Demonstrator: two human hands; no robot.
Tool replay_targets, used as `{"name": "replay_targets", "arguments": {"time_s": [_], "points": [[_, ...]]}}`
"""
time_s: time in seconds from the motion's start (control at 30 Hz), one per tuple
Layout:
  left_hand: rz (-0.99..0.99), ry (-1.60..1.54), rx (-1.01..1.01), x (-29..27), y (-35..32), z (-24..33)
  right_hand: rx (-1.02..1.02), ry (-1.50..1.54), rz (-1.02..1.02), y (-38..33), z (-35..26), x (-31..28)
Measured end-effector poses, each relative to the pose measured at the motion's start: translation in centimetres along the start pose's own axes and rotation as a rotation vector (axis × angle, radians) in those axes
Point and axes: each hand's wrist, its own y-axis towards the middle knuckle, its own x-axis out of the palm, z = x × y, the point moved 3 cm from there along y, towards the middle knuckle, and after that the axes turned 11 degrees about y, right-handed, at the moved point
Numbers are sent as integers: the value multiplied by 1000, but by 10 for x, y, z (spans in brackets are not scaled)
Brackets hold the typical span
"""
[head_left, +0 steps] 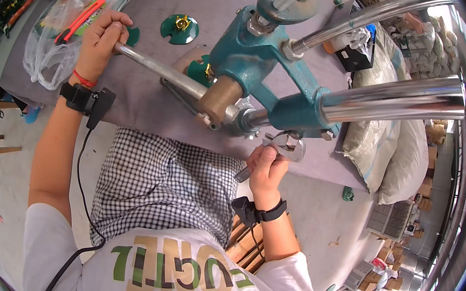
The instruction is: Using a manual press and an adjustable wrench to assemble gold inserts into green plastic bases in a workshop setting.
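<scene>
My left hand (pixel 104 36) is closed at the outer end of a long metal lever (pixel 155 68). The lever runs to the brown shaft collar of a teal hand press (pixel 247 57). In my closed right hand (pixel 269 173) is a silver adjustable wrench (pixel 292 147), its head up by the bolt at the underside of the press column clamp. Whether its jaws grip the bolt I cannot tell. A round green piece with gold prongs (pixel 180 29) lies behind the press; a similar green piece (pixel 200 71) sits beneath the press, partly hidden.
A clear plastic bag (pixel 51 59) with an orange-red utility knife (pixel 80 21) on it lies at left. White sacks (pixel 370 139) and a black box (pixel 354 56) stand at right. Chrome columns (pixel 395 101) reach rightward. More green pieces lie at far left.
</scene>
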Motion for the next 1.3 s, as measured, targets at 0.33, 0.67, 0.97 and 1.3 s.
{"name": "replay_targets", "arguments": {"time_s": [0.33,0.67,0.97,1.3], "points": [[-260,-54,-202,30,-18,-8,-12,73,45,-9,10,-3],[-184,-17,-208,25,-19,-4,-6,4,-58,-2,-9,-15],[-215,100,-154,25,-16,12,5,126,21,-14,16,-15],[-536,676,349,50,-19,74,-24,54,128,-19,24,-8]]}}
